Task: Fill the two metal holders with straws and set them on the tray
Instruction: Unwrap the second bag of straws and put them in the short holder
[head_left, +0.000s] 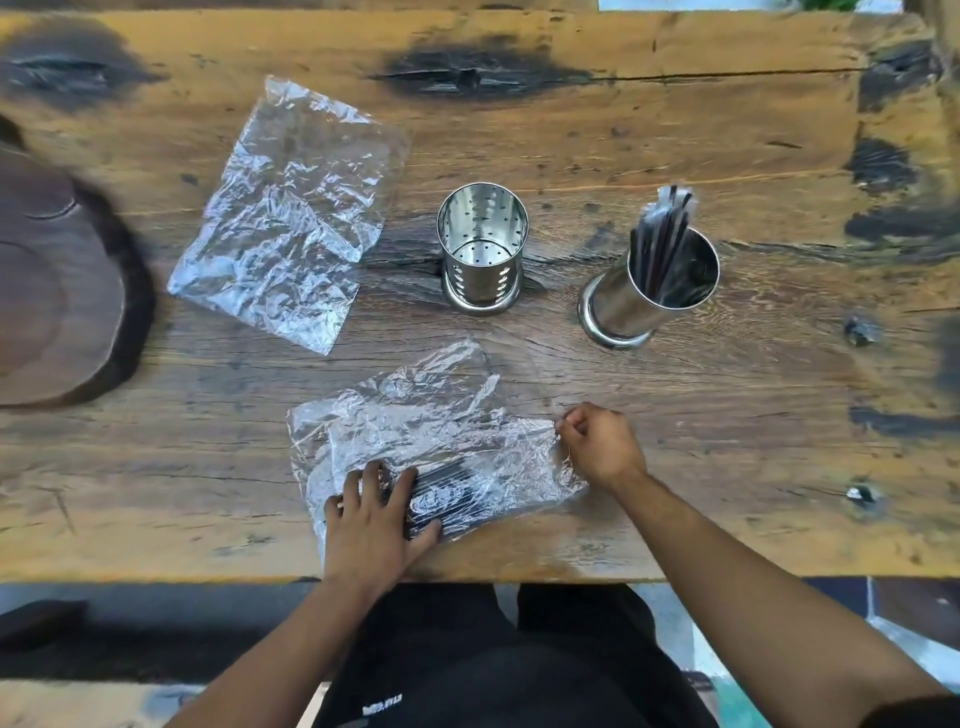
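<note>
Your left hand (376, 519) lies flat, fingers spread, pinning the bundle of black straws (447, 491) inside the crinkled plastic bag (415, 426) at the near table edge; your right hand (597, 441) is closed, pinching the bag's open end. Judged light, thin and slippery: grip them together mid-length. Perforated holder (482, 249) stands empty; second holder (649, 291) has straws.

The desk (675, 130) was rough, matt wood with dark scorched patches and cracks. Both holders, one empty (483, 249) and one with straws (649, 291), were polished, mirror-bright perforated metal. The bags, empty (291, 218) and part-filled (441, 447), were crinkled, glossy clear plastic. The tray (62, 291) was dark, smooth wood.
</note>
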